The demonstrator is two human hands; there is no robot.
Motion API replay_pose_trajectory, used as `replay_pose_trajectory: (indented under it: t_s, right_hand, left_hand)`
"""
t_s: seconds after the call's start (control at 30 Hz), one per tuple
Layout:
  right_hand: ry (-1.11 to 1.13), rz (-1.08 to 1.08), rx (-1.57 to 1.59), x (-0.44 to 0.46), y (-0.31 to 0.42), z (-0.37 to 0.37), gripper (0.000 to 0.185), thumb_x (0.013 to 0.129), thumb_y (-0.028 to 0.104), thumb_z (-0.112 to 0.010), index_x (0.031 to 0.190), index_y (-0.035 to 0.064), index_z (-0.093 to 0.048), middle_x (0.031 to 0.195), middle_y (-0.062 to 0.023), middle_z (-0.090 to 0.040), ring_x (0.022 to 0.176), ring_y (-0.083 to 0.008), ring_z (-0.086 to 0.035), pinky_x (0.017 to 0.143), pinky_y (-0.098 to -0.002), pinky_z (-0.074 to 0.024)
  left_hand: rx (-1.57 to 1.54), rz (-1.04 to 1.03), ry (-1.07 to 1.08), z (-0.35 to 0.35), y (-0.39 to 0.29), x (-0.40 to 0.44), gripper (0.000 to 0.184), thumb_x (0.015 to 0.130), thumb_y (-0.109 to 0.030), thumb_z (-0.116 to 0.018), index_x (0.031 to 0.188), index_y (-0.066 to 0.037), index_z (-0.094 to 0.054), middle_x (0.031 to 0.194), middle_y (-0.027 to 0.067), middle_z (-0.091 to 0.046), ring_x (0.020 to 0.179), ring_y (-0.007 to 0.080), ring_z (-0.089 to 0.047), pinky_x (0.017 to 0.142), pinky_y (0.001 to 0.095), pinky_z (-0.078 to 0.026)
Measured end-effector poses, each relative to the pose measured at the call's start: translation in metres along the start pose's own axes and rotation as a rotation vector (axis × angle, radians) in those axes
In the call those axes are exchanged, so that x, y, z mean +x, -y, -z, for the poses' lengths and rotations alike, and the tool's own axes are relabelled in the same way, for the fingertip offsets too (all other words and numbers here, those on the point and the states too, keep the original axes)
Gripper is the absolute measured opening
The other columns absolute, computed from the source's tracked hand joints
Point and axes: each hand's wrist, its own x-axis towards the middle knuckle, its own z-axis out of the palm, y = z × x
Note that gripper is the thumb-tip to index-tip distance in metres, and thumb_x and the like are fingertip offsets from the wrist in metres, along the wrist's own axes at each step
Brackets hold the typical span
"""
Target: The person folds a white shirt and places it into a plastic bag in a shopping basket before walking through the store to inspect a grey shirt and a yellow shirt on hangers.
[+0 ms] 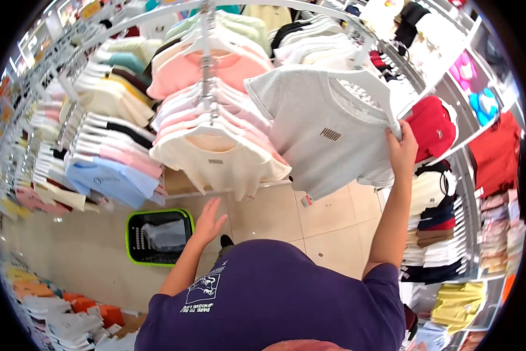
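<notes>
While the right hand is clamped on the shoulder end of a grey T-shirt and its white hanger, the left hand is open and holds nothing visible. Hands well apart, one to each side of the torso.

Grey T-shirt: right of the cream T-shirt, front facing the wearer, tilted, small dark striped print on the chest. Red-and-white tag at its lower hem. Whether the hanger hook is on a rail cannot be told.

Left hand: fingers spread, just below the hem of the cream T-shirt; contact not evident. Cream T-shirt at the near end of a row, with pink shirts behind it along a metal rail.

Left side: light blue T-shirt at the front of the neighbouring row. Black basket with green rim on the tiled floor, grey item inside, material unclear. Right side: red garment near the right hand; yellow garment lower down, on a shelf.
</notes>
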Motion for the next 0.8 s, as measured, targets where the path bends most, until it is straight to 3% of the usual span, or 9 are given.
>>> replay_pose_trajectory:
  t_s: [0.27, 0.37, 0.57, 0.67, 0.8]
  right_hand:
    - [0.062, 0.088, 0.139, 0.035, -0.028, 0.094, 0.031, 0.092, 0.014, -0.071, 0.122, 0.0037, -0.067, 0.091, -0.0054, -0.067, 0.082, -0.0109, -0.057, 0.078, -0.0273, -0.0484]
    - [0.135, 0.071, 0.243, 0.034, -0.030, 0.111, 0.030, 0.092, 0.014, -0.070, 0.120, 0.0026, -0.068, 0.092, -0.0032, -0.068, 0.084, -0.0105, -0.059, 0.080, -0.0272, -0.0487]
    - [0.327, 0.070, 0.364, 0.026, -0.020, 0.133, 0.029, 0.092, 0.012, -0.070, 0.119, 0.0020, -0.068, 0.094, -0.0020, -0.068, 0.087, -0.0089, -0.059, 0.082, -0.0264, -0.0485]
    - [0.370, 0.088, 0.385, 0.018, -0.007, 0.138, 0.029, 0.092, 0.010, -0.069, 0.120, 0.0015, -0.068, 0.096, -0.0016, -0.068, 0.089, -0.0087, -0.059, 0.083, -0.0259, -0.0482]
    - [0.369, 0.118, 0.427, 0.010, 0.010, 0.138, 0.029, 0.092, 0.008, -0.069, 0.121, 0.0006, -0.067, 0.097, -0.0023, -0.068, 0.091, -0.0096, -0.060, 0.085, -0.0262, -0.0484]
  left_hand:
    - [-0.110, -0.145, 0.013, -0.010, -0.132, 0.063, 0.077, 0.093, -0.019, -0.073, 0.158, -0.006, -0.035, 0.154, 0.0221, -0.046, 0.134, 0.0350, -0.054, 0.110, 0.0442, -0.045]
    - [-0.301, -0.223, 0.004, -0.013, -0.182, 0.083, 0.083, 0.092, -0.015, -0.072, 0.162, -0.008, -0.027, 0.156, 0.0183, -0.045, 0.139, 0.0320, -0.049, 0.113, 0.0442, -0.041]
    - [-0.753, -0.285, 0.075, -0.009, -0.231, 0.120, 0.073, 0.095, -0.010, -0.065, 0.159, -0.004, -0.030, 0.158, 0.0091, -0.042, 0.144, 0.0232, -0.042, 0.119, 0.0425, -0.034]
    - [-0.690, -0.268, 0.056, -0.004, -0.237, 0.126, 0.071, 0.104, -0.037, -0.061, 0.159, -0.005, -0.029, 0.158, 0.0100, -0.042, 0.146, 0.0259, -0.040, 0.117, 0.0428, -0.037]
    - [-0.945, -0.105, -0.086, 0.005, -0.241, 0.106, 0.062, 0.107, -0.030, -0.057, 0.157, -0.004, -0.031, 0.154, 0.0081, -0.045, 0.140, 0.0242, -0.046, 0.116, 0.0411, -0.040]
